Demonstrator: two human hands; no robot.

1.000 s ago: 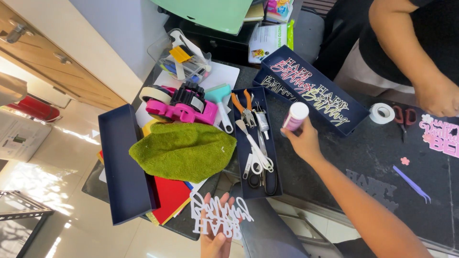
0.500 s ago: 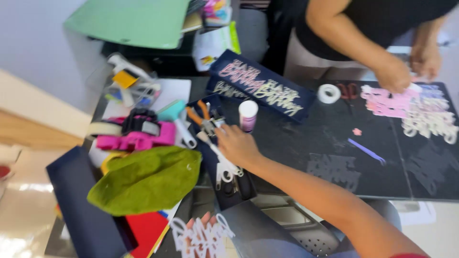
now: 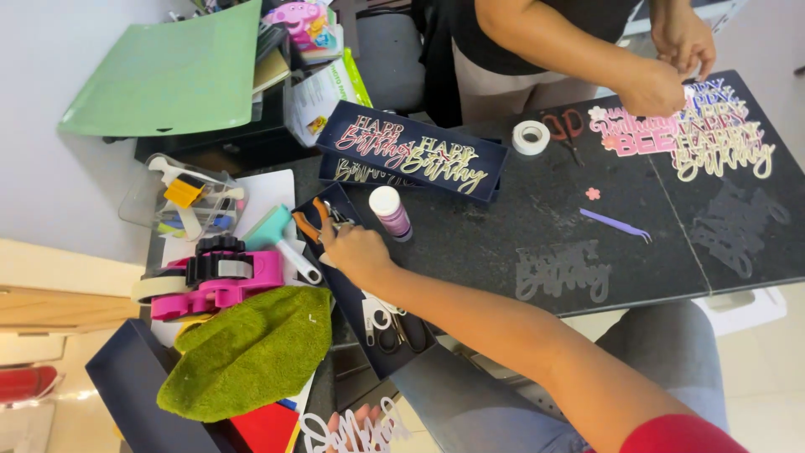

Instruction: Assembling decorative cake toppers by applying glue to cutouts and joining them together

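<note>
Over the tool tray (image 3: 352, 289), right hand (image 3: 356, 250) reaches for pliers (image 3: 312, 220), finger state unclear; left hand (image 3: 350, 419) fingers pinch a cutout (image 3: 356, 432); gripping the handles seems next

Right hand (image 3: 356, 250) was down in the dark tool tray (image 3: 352, 294), fingers curled over the orange-handled pliers (image 3: 312, 220). Just right of that hand stood a little glue bottle (image 3: 391, 212) with a white cap, and beyond it a navy box (image 3: 411, 151) of cut-out script toppers. Scissors (image 3: 390, 323) lay in the tray nearer me. Left hand (image 3: 348, 424) pinched a white script cut-out (image 3: 356, 432) low at the frame edge, beside a green cloth (image 3: 247, 352). Across the worktop (image 3: 503, 243) another person's hands (image 3: 662, 84) sat on pink and cream cut-outs (image 3: 696, 134).
</note>
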